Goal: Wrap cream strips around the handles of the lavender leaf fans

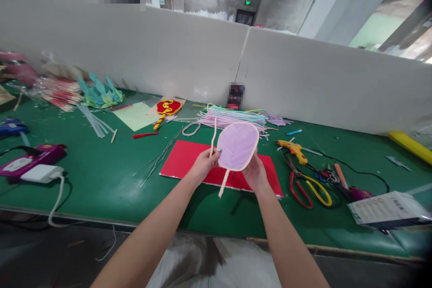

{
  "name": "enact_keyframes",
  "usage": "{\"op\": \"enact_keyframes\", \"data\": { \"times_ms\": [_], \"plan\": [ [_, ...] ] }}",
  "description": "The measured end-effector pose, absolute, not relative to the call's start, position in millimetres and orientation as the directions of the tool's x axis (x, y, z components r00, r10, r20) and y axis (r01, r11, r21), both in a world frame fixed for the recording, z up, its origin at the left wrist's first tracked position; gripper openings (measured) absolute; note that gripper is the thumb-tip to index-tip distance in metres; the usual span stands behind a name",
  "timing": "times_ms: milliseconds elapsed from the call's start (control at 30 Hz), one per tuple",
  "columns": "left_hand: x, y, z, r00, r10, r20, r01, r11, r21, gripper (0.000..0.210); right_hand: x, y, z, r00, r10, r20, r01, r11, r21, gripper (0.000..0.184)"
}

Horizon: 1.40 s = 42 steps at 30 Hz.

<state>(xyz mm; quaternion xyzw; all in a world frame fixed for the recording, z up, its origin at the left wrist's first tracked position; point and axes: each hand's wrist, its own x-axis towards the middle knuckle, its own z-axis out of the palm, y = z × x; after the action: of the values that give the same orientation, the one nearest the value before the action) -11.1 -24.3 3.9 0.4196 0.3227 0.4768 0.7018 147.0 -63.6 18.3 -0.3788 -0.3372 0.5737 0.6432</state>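
Observation:
Between my two hands is a small lilac hand fan (238,146) with a cream fuzzy rim and a twisted cream handle pointing down. My left hand (204,166) pinches its left edge, thumb at the front. A loose cream pipe cleaner (213,135) stands up from the same fingers. On the other side, my right hand (255,174) grips the fan's lower right edge, its fingers partly hidden behind it. Below both hands lies a red board (182,157) on the green table (111,184).
Behind the fan lies a pile of pastel pipe cleaners (232,117). A red-and-yellow fan (168,107) is at back left. To the right are a yellow glue gun (295,150), pliers (300,184) and a box (388,210). A power strip (30,162) sits left; a white partition (168,54) stands behind.

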Motion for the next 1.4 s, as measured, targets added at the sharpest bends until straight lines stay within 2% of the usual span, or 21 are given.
{"op": "enact_keyframes", "data": {
  "times_ms": [133, 333, 467, 567, 633, 700, 900, 1067, 1233, 1400],
  "plan": [
    [-10, -30, 5, 0.526, 0.842, -0.116, -0.382, 0.356, 0.853, 0.028, 138, -67, 23, -0.076, 0.997, -0.013, -0.437, -0.045, -0.898, 0.042],
    [-11, -38, 9, 0.633, 0.758, -0.155, -0.275, 0.407, 0.871, 0.026, 140, -69, 17, -0.163, 0.986, -0.044, -0.408, -0.108, -0.907, 0.040],
    [-7, -39, 10, 0.650, 0.751, -0.119, -0.227, 0.341, 0.912, 0.032, 141, -67, 12, -0.079, 0.996, -0.042, -0.384, -0.069, -0.921, 0.021],
    [-6, -33, 8, 0.504, 0.863, -0.025, -0.347, 0.229, 0.910, 0.029, 142, -61, 11, 0.083, 0.994, -0.067, -0.388, -0.030, -0.921, 0.024],
    [-9, -26, 6, 0.385, 0.919, -0.081, -0.380, 0.238, 0.894, 0.029, 144, -57, 10, 0.204, 0.978, -0.041, -0.420, 0.049, -0.906, 0.027],
    [-14, -20, 5, 0.305, 0.929, -0.211, -0.430, 0.332, 0.840, 0.033, 148, -55, 10, 0.283, 0.959, -0.003, -0.430, 0.124, -0.894, 0.025],
    [-17, -23, 11, 0.335, 0.922, -0.193, -0.413, 0.328, 0.850, 0.035, 156, -53, 4, 0.447, 0.879, 0.163, -0.201, 0.277, -0.939, 0.023],
    [-15, -26, 7, 0.387, 0.918, -0.091, -0.370, 0.245, 0.896, 0.042, 154, -52, 2, 0.462, 0.866, 0.192, -0.134, 0.282, -0.950, 0.023],
    [-16, -25, 6, 0.370, 0.927, -0.062, -0.359, 0.205, 0.910, 0.044, 152, -52, 2, 0.373, 0.925, 0.073, -0.287, 0.190, -0.939, 0.023],
    [-17, -25, 10, 0.347, 0.935, -0.072, -0.349, 0.200, 0.916, 0.043, 151, -52, 3, 0.297, 0.952, -0.075, -0.387, 0.048, -0.921, 0.033]
  ]
}}
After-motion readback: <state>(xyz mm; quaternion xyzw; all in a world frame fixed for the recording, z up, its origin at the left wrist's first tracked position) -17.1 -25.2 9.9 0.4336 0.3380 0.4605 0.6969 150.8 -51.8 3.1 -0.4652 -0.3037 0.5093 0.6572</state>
